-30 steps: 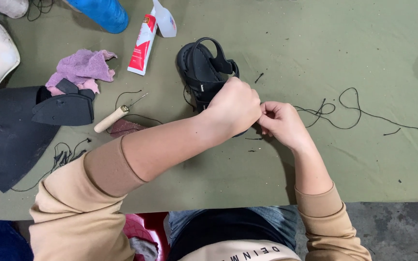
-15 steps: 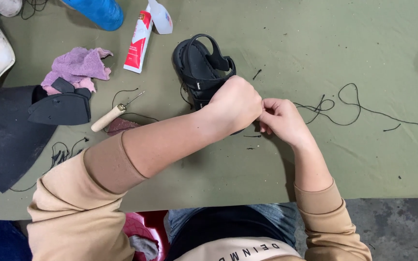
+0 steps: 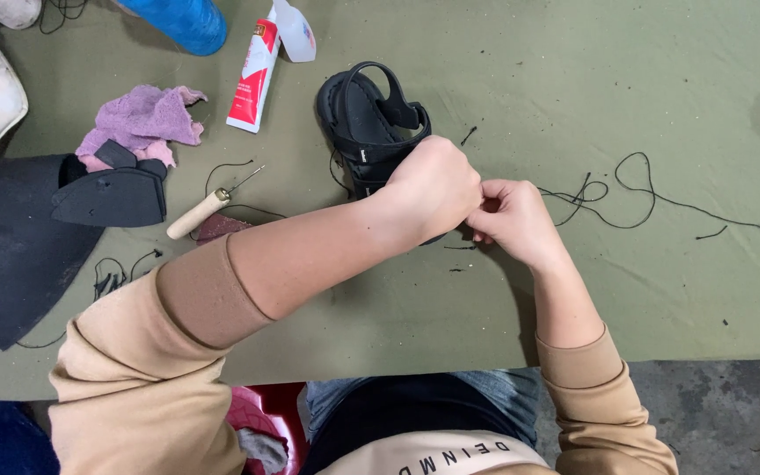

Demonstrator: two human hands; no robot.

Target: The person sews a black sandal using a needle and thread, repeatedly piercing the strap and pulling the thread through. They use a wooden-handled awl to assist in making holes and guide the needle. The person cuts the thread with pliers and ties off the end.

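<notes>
Both my hands at a black sandal (image 3: 369,132) on the green surface (image 3: 521,79), left hand (image 3: 433,186) fisted on its heel end, right hand (image 3: 514,220) fingers pinched, apparently on black thread (image 3: 635,189), wooden-handled awl (image 3: 200,213) lying well left.

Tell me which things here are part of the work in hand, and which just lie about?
In use: black sandal, left hand, right hand, black thread.
Lying about: awl, glue tube, purple cloth, black sole pieces.
</notes>
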